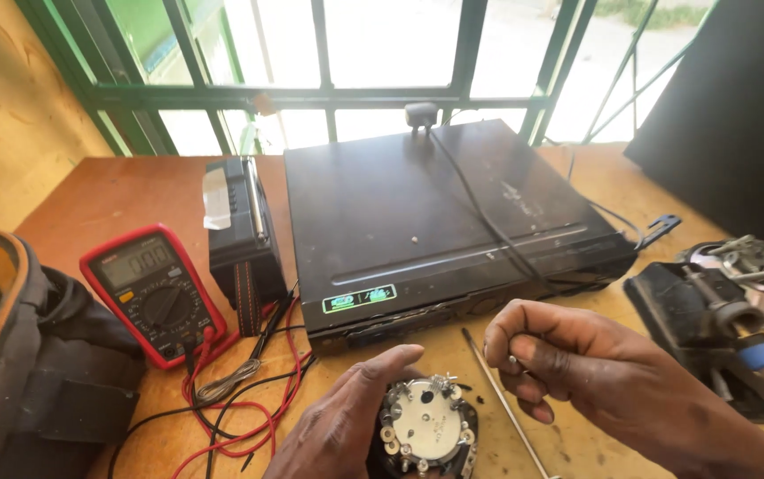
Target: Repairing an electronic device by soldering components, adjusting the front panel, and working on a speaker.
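One round metal part (426,424) touching left hand (342,426), beside right hand (559,364)

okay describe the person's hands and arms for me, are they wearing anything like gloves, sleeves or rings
Both hands are bare. The left hand and right hand show no gloves, rings or tape. The right forearm is uncovered to the picture's edge, with no sleeve, watch or bracelet. Little of the left wrist shows; nothing is visibly worn there.

grey multimeter screen (136,261) at left, green label (360,299) on black player front
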